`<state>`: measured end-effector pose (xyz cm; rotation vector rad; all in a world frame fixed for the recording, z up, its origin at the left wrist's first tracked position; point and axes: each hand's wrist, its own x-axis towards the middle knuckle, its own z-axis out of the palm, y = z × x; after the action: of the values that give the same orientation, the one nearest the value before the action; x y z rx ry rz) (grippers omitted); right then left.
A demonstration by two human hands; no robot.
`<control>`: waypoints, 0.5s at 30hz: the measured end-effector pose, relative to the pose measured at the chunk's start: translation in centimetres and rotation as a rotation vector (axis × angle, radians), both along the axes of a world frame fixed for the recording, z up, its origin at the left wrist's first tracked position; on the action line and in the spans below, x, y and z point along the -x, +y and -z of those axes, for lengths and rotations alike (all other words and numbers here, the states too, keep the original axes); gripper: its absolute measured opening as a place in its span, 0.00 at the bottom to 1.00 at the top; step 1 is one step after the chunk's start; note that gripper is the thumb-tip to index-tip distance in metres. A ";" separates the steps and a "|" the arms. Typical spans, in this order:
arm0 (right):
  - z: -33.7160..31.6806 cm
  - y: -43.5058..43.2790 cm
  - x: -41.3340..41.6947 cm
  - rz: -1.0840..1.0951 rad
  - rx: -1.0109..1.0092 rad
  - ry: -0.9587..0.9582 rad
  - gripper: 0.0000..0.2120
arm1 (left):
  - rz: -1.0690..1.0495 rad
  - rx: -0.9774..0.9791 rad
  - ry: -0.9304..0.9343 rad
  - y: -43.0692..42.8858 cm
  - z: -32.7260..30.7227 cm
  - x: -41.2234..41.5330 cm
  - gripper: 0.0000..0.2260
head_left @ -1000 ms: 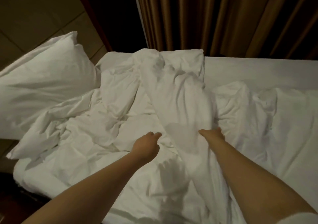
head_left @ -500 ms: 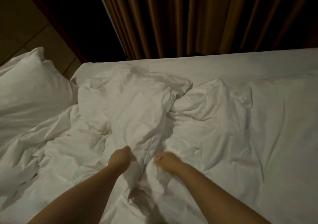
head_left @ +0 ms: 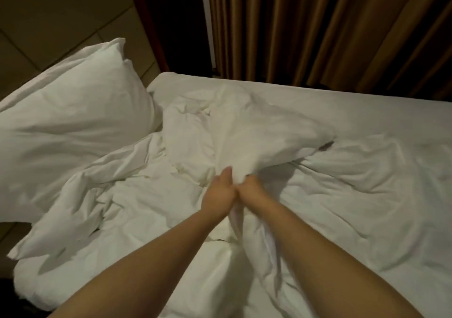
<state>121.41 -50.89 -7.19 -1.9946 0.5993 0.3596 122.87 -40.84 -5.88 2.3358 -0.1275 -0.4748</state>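
Observation:
A rumpled white duvet (head_left: 151, 195) lies spread over the bed. In the middle of it, my left hand (head_left: 220, 193) and my right hand (head_left: 252, 189) are pressed side by side, both gripping a bunched fold of the duvet (head_left: 256, 141). The fold rises a little above the bed and stretches away from my hands toward the far side. My fingertips are buried in the cloth.
A large white pillow (head_left: 73, 112) leans at the left, at the head of the bed. Flat white sheet (head_left: 367, 112) shows along the far edge. Brown curtains (head_left: 318, 29) hang behind the bed. Dark floor (head_left: 9, 293) shows at the lower left.
My hands have come together and touch each other. The gathered fold, which was held high a second ago, has dropped lower, toward the bed.

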 end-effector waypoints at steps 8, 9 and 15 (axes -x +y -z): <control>0.8 11.1 2.7 -0.712 0.047 0.222 0.10 | 0.341 -0.386 0.164 8.0 1.9 -6.2 0.45; 0.6 10.9 2.5 -0.747 0.060 0.211 0.14 | 0.370 -0.425 0.121 8.3 2.6 -6.0 0.40; 1.2 7.2 0.7 0.271 -0.544 0.197 0.06 | 0.411 -0.435 -0.140 10.7 3.3 -7.9 0.22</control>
<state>120.73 -43.69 -8.35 -1.3491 0.7892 0.4953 130.81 -30.10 -9.15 2.7788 -0.6357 -0.5826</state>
